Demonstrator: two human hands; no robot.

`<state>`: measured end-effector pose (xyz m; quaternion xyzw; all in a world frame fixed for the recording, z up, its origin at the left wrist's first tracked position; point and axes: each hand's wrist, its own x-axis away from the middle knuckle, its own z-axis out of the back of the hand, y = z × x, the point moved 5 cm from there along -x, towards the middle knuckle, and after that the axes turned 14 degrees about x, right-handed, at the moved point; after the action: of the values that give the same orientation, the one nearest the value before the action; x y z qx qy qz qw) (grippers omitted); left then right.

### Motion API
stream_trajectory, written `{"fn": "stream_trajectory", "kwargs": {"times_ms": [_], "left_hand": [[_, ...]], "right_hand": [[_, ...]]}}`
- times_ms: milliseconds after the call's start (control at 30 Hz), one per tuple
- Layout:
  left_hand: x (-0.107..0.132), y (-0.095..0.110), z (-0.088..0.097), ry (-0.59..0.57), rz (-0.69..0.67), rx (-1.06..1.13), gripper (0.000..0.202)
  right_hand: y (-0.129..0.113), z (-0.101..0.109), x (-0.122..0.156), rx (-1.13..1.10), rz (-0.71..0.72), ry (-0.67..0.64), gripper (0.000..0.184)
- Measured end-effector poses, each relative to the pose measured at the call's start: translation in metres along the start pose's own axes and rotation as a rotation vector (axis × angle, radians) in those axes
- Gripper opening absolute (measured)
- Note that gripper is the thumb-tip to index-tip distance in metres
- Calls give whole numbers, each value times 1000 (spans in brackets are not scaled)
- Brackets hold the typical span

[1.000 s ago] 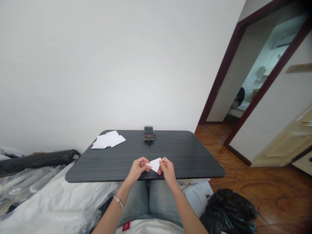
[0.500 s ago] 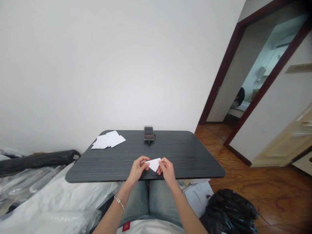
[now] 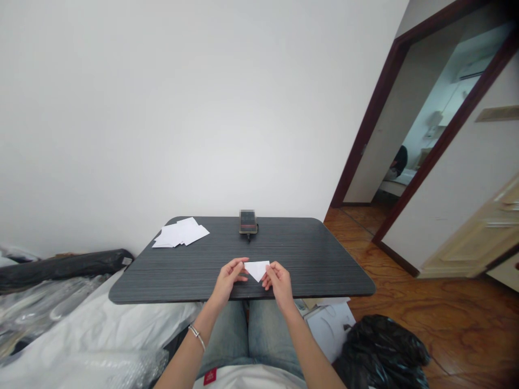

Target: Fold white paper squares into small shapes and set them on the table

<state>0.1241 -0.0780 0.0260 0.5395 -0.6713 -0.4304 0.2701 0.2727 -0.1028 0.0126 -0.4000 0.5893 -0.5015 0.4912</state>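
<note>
We are in a room with a big white wall (image 3: 162,108). On the right there is a doorway with a dark red frame (image 3: 365,135), and a cream door (image 3: 474,232) stands beside it. Far off through the doorway, we can see a person (image 3: 399,162) in another room. The floor (image 3: 405,324) is shiny brown wood.

We sit at a dark gray table (image 3: 308,259) with thin lines on it. Our legs in blue jeans (image 3: 227,335) are under its front edge, and we can see a bit of our white shirt (image 3: 251,378). To the left, there is shiny plastic wrap (image 3: 81,346) and a long black roll (image 3: 60,268). To the right, a black plastic bag (image 3: 381,346) sits on the floor.

At the back of the table, a messy pile of white paper (image 3: 179,232) lies on the left. A phone (image 3: 247,221) stands near the middle, but its top is blurred.

Our left hand (image 3: 229,278) and right hand (image 3: 279,284) are close together, near the front of the table. They do not touch each other. Between them, they pinch a folded paper triangle (image 3: 257,270) by its two sides, and its point faces down. We cannot tell if the paper touches the table. A thin silver bracelet (image 3: 197,336) sits on our left wrist.
</note>
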Motion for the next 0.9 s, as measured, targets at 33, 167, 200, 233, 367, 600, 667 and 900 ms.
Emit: {"fn": "stream_trajectory", "kwargs": {"times_ms": [33, 167, 200, 233, 367, 600, 667, 900], "left_hand": [[1, 1, -1, -29, 3, -5, 37], [1, 0, -1, -54, 22, -3, 37], [1, 0, 0, -44, 20, -9, 36], [1, 0, 0, -34, 16, -18, 34], [0, 1, -1, -17, -5, -51, 28], [-1, 2, 0, -8, -34, -89, 21], [-1, 1, 1, -5, -37, -104, 22], [0, -1, 2, -12, -15, -121, 20]], "right_hand": [[0, 0, 0, -5, -1, 2, 29], [1, -1, 0, 0, 8, -15, 27], [2, -1, -1, 5, 9, -28, 27], [2, -2, -1, 10, 8, -42, 27], [5, -4, -1, 29, 6, -71, 27], [6, -3, -2, 30, 31, -65, 22], [6, -3, -2, 8, 19, -73, 23], [0, -2, 0, -16, 30, -105, 20]]}}
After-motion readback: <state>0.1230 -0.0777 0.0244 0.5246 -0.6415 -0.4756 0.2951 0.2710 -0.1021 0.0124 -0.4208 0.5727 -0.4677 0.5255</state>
